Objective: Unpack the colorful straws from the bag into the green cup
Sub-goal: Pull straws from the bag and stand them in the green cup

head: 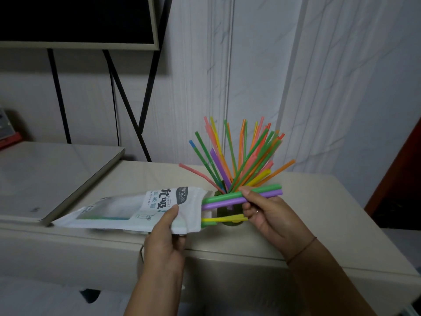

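White veined wall [341,76]; dark framed screen [75,19] on black stand [58,94]; beige countertop [330,201].

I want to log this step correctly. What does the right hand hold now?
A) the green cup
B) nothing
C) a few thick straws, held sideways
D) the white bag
C: the right hand grips green and purple straws sideways at the mouth of the bag, which the left hand holds.
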